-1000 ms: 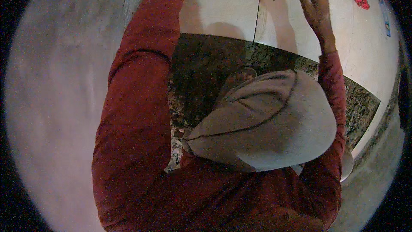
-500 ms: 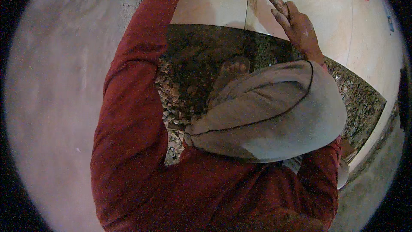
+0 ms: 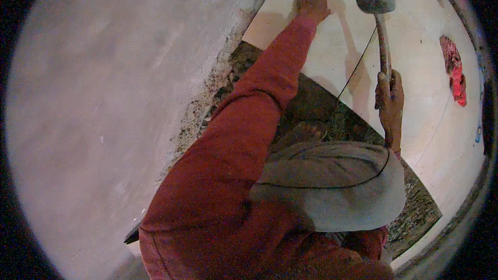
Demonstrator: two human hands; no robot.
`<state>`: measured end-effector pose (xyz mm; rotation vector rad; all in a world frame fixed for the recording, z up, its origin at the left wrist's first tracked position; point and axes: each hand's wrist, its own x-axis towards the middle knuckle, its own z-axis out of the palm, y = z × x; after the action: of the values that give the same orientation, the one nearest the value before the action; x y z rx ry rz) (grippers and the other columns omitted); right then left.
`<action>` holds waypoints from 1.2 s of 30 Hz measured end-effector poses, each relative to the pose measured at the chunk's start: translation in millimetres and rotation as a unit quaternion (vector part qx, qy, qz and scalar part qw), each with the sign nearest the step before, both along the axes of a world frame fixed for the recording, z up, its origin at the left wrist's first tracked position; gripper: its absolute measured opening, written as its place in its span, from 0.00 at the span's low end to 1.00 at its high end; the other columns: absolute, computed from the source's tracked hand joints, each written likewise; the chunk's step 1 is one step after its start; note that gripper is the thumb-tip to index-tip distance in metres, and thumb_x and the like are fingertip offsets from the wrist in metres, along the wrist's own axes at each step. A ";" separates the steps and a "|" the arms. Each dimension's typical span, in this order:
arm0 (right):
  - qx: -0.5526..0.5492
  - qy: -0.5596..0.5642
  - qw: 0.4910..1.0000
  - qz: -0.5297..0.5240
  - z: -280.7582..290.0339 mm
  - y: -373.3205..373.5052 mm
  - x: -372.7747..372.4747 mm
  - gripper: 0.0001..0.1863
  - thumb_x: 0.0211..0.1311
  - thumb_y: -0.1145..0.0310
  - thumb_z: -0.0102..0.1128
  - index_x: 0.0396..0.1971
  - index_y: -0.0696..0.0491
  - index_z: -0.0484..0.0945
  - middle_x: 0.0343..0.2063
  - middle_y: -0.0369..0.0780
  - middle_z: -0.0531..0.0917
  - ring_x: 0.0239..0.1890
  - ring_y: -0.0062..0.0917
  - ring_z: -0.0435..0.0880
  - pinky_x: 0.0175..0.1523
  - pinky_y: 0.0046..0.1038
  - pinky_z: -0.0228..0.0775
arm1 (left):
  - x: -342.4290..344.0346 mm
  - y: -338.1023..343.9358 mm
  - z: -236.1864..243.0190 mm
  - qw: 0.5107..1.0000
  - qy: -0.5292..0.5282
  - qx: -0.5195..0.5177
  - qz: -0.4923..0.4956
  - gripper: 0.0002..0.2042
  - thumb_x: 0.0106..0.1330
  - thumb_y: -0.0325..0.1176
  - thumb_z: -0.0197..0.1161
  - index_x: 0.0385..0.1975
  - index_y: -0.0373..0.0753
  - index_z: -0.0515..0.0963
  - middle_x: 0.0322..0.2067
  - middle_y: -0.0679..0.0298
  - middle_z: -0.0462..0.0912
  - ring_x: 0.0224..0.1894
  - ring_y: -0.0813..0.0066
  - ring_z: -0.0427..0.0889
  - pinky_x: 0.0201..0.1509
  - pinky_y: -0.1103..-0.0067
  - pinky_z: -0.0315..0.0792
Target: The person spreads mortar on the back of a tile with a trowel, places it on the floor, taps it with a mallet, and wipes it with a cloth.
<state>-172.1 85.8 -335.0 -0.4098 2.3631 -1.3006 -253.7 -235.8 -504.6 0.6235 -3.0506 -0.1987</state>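
My right hand (image 3: 390, 98) is closed around the wooden handle of a mallet (image 3: 375, 1). Its dark, rounded head is held above the pale floor tiles, and its shadow falls on them to the left. My left hand (image 3: 313, 6) rests on the tile (image 3: 324, 46) beside the wall, fingers stretched forward and a little bent. A thin dark joint separates this tile from the tile (image 3: 415, 103) on the right. Both forearms reach forward, the left in a red sleeve. My bent knee in grey cloth is between them.
A plain wall (image 3: 104, 98) stands on the left, with a rough crumbly strip along its base. Dark, uneven ground (image 3: 316, 98) lies on the near side of the tile edge. A red patterned cloth (image 3: 454, 70) lies on the tiles at the right.
The view has shifted, so both hands and the tiles sit lower and further right. The mallet's head, cut off before, now shows whole. My right hand keeps its hold on the handle.
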 end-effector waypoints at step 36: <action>0.015 0.273 0.962 0.022 -49.6 -90.3 -42.6 0.23 0.76 0.49 0.49 0.45 0.58 0.68 0.29 0.60 0.83 0.35 0.59 0.83 0.36 0.53 0.72 | 88.2 66.0 34.4 0.999 -0.023 0.019 0.044 0.40 0.48 0.63 0.74 0.47 0.28 0.82 0.57 0.41 0.77 0.64 0.46 0.72 0.64 0.58 0.72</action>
<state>-214.7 -4.5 -384.6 -0.9055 2.7872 -1.2474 -165.5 -169.8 -470.2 0.7746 -3.0618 -0.2447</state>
